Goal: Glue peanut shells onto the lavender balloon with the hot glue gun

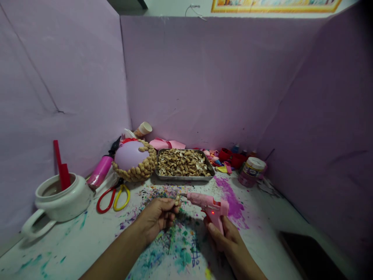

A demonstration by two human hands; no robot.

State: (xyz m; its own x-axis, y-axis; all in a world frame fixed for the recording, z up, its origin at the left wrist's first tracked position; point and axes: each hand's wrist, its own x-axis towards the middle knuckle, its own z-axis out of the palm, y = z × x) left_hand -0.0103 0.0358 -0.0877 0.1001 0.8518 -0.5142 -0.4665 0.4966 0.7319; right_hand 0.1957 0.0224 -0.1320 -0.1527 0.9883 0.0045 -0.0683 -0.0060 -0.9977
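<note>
Between the fingertips of my left hand (160,216) is a peanut shell (177,200), its hollow side partly showing. My right hand (224,235) is wrapped round the handle of a pink hot glue gun (206,203) with a small red light lit. The gun's nozzle points left and meets or nearly touches the shell. Beyond both hands, a metal tray (185,179) holds a heap of peanut shells (183,162). To its left sits a pale purple balloon (131,155), partly covered by rows of glued-on peanut shells (136,171).
Scissors (113,198) with red and yellow handles lie at left, near a white mug (64,198) and a pink pump (100,171). A lidded jar (252,171) and loose balloons (224,167) stand at back right. A dark flat object (309,252) lies at right. Purple walls surround the paint-stained table (256,217).
</note>
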